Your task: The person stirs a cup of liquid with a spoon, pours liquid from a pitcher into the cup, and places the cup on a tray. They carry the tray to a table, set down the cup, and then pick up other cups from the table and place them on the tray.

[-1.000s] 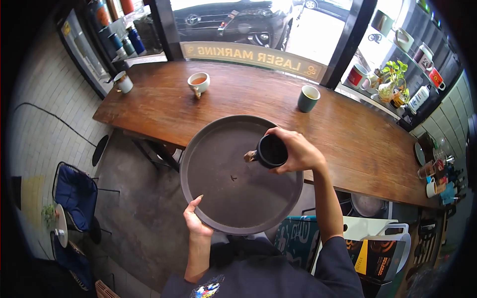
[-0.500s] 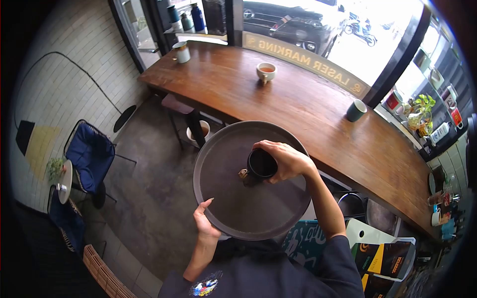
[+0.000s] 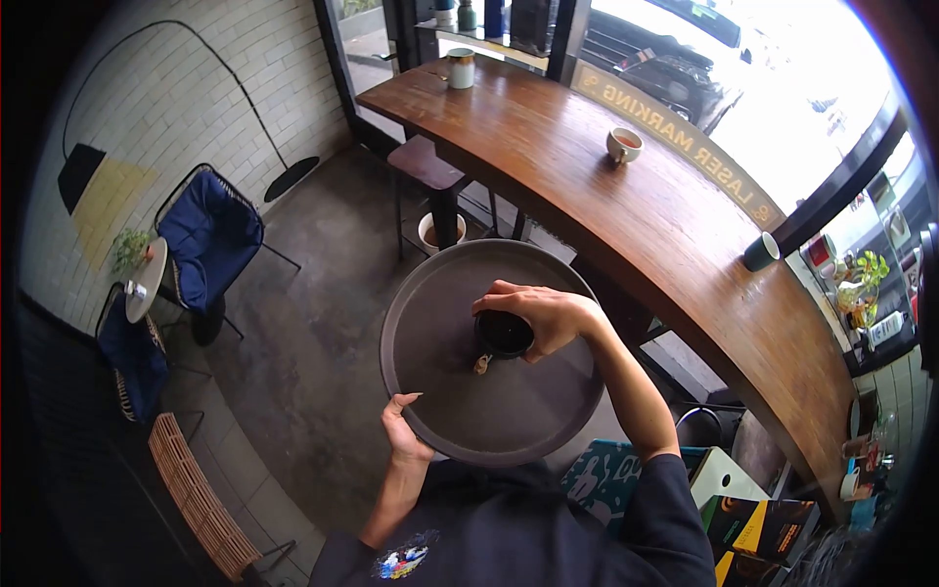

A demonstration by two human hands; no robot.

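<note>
A long wooden counter (image 3: 626,210) runs diagonally from the upper middle to the lower right, along a window with reversed lettering. Below it lies a concrete floor (image 3: 313,323), bounded at left by a white tiled wall (image 3: 196,88). A blue chair (image 3: 210,240) stands near that wall, beside a small round table (image 3: 147,279) that bears a plant. A stool (image 3: 425,166) stands under the counter's far end.

A round dark tray (image 3: 460,411) is held level in front of the person, clear of the counter. The left hand (image 3: 403,430) grips the tray's near rim, thumb on top and the rest of the hand beneath. The right hand (image 3: 538,315) reaches from the right over the tray's centre, its fingers curled around a dark cup (image 3: 504,335) and clamped on it. The cup stands upright at the middle of the tray; whether its base touches the tray cannot be told. A small tan tag (image 3: 481,365) lies on the tray, just beside the cup.

On the counter, well apart from one another, stand a white cup (image 3: 624,144) holding an amber drink, a green cup (image 3: 760,252) near the right end, and a pale tumbler (image 3: 460,68) at the far end.
</note>
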